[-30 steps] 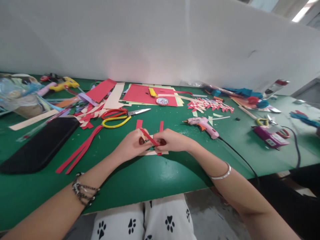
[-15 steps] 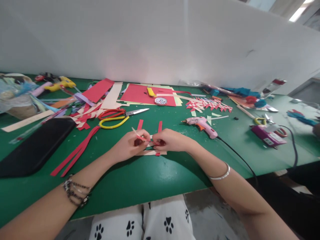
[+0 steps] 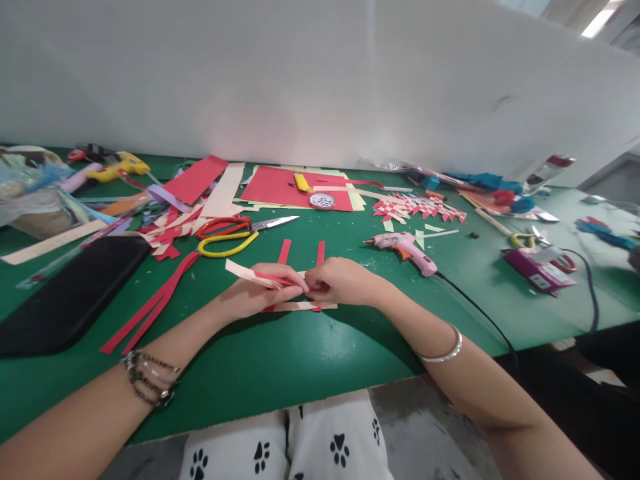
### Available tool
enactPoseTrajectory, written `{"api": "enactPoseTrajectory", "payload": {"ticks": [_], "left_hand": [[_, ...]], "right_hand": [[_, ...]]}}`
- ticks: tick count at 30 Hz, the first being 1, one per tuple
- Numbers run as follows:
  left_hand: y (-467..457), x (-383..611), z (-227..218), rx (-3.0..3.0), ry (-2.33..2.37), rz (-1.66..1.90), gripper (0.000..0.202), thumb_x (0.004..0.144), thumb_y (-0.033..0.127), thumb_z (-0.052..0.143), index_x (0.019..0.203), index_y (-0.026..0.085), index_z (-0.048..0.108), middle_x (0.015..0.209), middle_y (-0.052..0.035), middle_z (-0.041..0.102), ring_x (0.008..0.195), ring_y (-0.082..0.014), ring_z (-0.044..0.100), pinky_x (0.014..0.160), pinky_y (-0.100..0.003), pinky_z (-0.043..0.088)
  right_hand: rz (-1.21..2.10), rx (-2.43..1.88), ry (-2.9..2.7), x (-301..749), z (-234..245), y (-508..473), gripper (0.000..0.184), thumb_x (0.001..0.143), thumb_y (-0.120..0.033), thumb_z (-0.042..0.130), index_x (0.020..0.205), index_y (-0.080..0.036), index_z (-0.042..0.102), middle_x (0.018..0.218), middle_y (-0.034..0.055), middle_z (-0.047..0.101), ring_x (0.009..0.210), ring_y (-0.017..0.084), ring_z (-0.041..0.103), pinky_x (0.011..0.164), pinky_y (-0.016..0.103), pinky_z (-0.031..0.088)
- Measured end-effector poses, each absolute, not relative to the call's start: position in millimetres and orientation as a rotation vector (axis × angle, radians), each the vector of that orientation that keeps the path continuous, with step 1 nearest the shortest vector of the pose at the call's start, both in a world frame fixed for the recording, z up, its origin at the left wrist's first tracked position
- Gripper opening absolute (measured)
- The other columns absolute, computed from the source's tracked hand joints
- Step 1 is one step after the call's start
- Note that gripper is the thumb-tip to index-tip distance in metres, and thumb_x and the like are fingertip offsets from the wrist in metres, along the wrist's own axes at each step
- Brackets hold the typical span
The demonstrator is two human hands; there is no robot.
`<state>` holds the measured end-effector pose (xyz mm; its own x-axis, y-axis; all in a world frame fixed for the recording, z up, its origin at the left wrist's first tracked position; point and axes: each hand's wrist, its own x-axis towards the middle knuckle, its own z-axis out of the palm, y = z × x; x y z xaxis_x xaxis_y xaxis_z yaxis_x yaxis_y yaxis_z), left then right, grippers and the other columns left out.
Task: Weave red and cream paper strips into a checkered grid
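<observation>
My left hand is closed on a cream and red paper strip, whose cream end sticks out to the left above the thumb. Its fingertips meet those of my right hand, which is pinched over the crossed paper strips; the exact piece between its fingers is hidden. Under both hands lies an open lattice of strips. Two red strips stick out beyond the knuckles, and a cream strip runs across nearest to me.
Scissors and long red strips lie left, beside a black case. A pink glue gun with a cord lies right. Behind are red sheets, a small round dial and a checkered woven paper piece.
My left hand has turned flatter, and the strip in it has swung to the left, showing more of its cream end. My right hand has barely moved.
</observation>
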<state>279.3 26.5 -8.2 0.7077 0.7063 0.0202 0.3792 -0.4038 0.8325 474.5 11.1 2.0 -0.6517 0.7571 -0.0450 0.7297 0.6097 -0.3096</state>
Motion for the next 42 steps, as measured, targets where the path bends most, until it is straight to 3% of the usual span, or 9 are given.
{"api": "enactPoseTrajectory", "payload": {"ticks": [2, 5, 10, 14, 21, 31, 37, 42], "left_hand": [[27.8, 279.6, -7.6, 2.090, 0.826, 0.446, 0.027, 0.080, 0.038, 0.051, 0.082, 0.018, 0.069, 0.082, -0.0027, 0.066, 0.073, -0.0141, 0.057, 0.065, -0.021, 0.044], [27.1, 280.2, -5.4, 2.122, 0.823, 0.398, 0.032, 0.082, 0.041, 0.047, 0.087, 0.020, 0.070, 0.082, -0.0030, 0.067, 0.069, -0.0133, 0.057, 0.063, -0.021, 0.045], [24.0, 280.4, -0.8, 2.081, 0.828, 0.360, 0.037, 0.082, 0.045, 0.045, 0.087, 0.018, 0.070, 0.085, -0.0042, 0.067, 0.068, -0.0140, 0.057, 0.062, -0.021, 0.047], [24.9, 279.7, -2.6, 2.093, 0.817, 0.335, 0.043, 0.085, 0.046, 0.038, 0.082, 0.016, 0.070, 0.075, -0.0042, 0.065, 0.068, -0.0156, 0.057, 0.064, -0.024, 0.047], [26.1, 278.8, -4.1, 2.058, 0.832, 0.296, 0.042, 0.085, 0.046, 0.039, 0.087, 0.017, 0.069, 0.069, -0.0023, 0.061, 0.062, -0.0142, 0.054, 0.061, -0.023, 0.045], [25.7, 278.0, -3.8, 2.060, 0.836, 0.298, 0.044, 0.085, 0.048, 0.039, 0.084, 0.016, 0.069, 0.066, -0.0017, 0.058, 0.059, -0.0129, 0.052, 0.059, -0.022, 0.044], [26.1, 275.4, -9.3, 1.913, 0.831, 0.294, 0.043, 0.087, 0.049, 0.038, 0.099, 0.018, 0.064, 0.063, 0.0006, 0.054, 0.059, -0.0118, 0.051, 0.055, -0.021, 0.044], [26.2, 275.5, -9.7, 1.908, 0.820, 0.311, 0.041, 0.086, 0.048, 0.040, 0.098, 0.018, 0.064, 0.062, 0.0015, 0.052, 0.058, -0.0107, 0.048, 0.052, -0.019, 0.041]], "right_hand": [[0.580, -1.201, -2.727, 479.2, 6.2, 12.4, 0.019, 0.076, -0.026, 0.055, 0.061, -0.016, 0.048, 0.053, -0.0045, 0.041, 0.049, 0.006, 0.030, 0.050, 0.021, 0.019], [0.762, -1.082, -2.614, 492.9, 14.2, 16.6, 0.021, 0.080, -0.030, 0.052, 0.067, -0.015, 0.053, 0.059, -0.0028, 0.049, 0.053, 0.006, 0.039, 0.052, 0.019, 0.026], [0.668, -1.247, -2.417, 511.9, 19.4, 24.6, 0.012, 0.078, -0.014, 0.045, 0.075, -0.014, 0.056, 0.064, -0.0015, 0.053, 0.058, 0.008, 0.044, 0.056, 0.020, 0.032], [0.632, -1.262, -2.602, 508.3, 17.1, 23.0, 0.007, 0.075, -0.014, 0.053, 0.081, -0.014, 0.056, 0.076, 0.0016, 0.053, 0.066, 0.011, 0.046, 0.061, 0.022, 0.035], [0.663, -1.301, -2.685, 502.3, 17.3, 16.9, 0.029, 0.068, -0.011, 0.061, 0.095, -0.014, 0.051, 0.092, 0.0057, 0.048, 0.080, 0.015, 0.046, 0.069, 0.024, 0.037], [0.765, -1.235, -2.657, 502.4, 16.7, 19.0, 0.020, 0.072, -0.009, 0.055, 0.091, -0.014, 0.049, 0.083, 0.0032, 0.047, 0.075, 0.013, 0.041, 0.063, 0.022, 0.034], [0.732, -1.233, -2.702, 500.9, 17.4, 20.1, 0.010, 0.073, -0.006, 0.052, 0.080, -0.014, 0.051, 0.079, 0.0027, 0.049, 0.073, 0.013, 0.040, 0.062, 0.021, 0.031], [0.726, -1.274, -2.646, 500.2, 15.4, 20.7, 0.013, 0.075, -0.011, 0.056, 0.086, -0.014, 0.050, 0.080, 0.0026, 0.050, 0.071, 0.012, 0.042, 0.061, 0.021, 0.032]]}}
